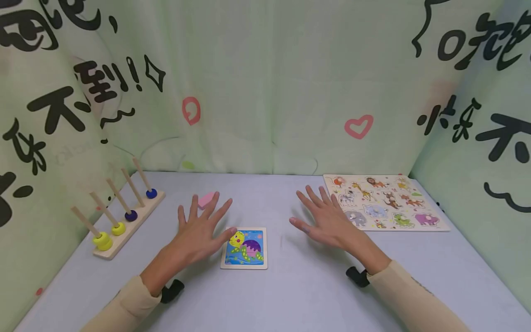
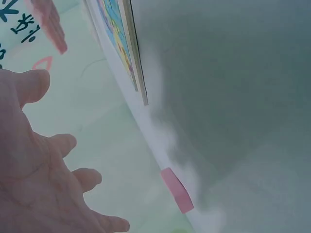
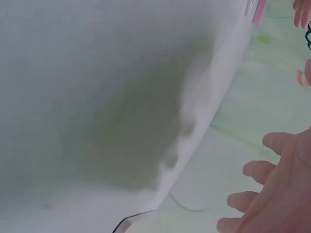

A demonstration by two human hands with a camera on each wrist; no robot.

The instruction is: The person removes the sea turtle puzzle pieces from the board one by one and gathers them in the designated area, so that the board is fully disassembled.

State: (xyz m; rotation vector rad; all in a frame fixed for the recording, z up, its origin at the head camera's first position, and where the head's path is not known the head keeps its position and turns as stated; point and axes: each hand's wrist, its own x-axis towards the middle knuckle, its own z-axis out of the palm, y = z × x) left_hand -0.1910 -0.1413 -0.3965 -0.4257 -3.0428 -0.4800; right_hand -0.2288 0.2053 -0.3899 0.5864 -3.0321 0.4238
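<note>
My left hand hovers over the table with its fingers spread, holding nothing. Its thumb overlaps the upper left corner of a small square turtle puzzle in the head view. Just beyond its fingertips lies a pink block, partly hidden by the fingers; it also shows in the left wrist view as a pink piece. My right hand, also spread and holding nothing, is to the right of the turtle puzzle. Its fingers overlap the left edge of a large animal puzzle board in the head view.
On the left of the table stands a wooden base with several upright pegs, carrying yellow rings and blue or purple ones. A pale green curtain with black lettering and red hearts surrounds the white table at the back and sides.
</note>
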